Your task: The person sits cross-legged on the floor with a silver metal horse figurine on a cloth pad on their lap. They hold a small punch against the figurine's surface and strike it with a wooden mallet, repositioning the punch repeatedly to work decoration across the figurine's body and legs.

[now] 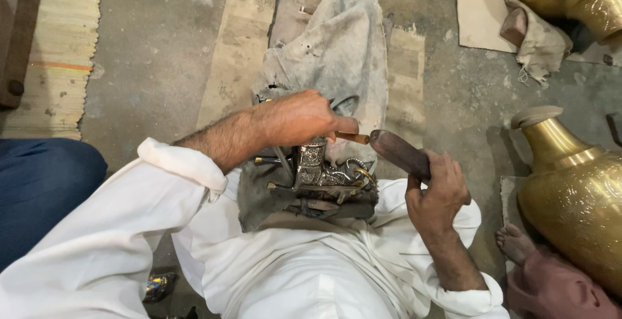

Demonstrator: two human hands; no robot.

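Thin chisel (352, 137) level, pinched in left fingers (337, 124); dark mallet (400, 153) gripped right, head touching chisel's end.

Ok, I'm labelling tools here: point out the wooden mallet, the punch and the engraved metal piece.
wooden mallet (400, 152), head view, on its dark head.
punch (353, 138), head view, on the brown end sticking out of the left hand.
engraved metal piece (313, 163), head view, on its patterned upright part.
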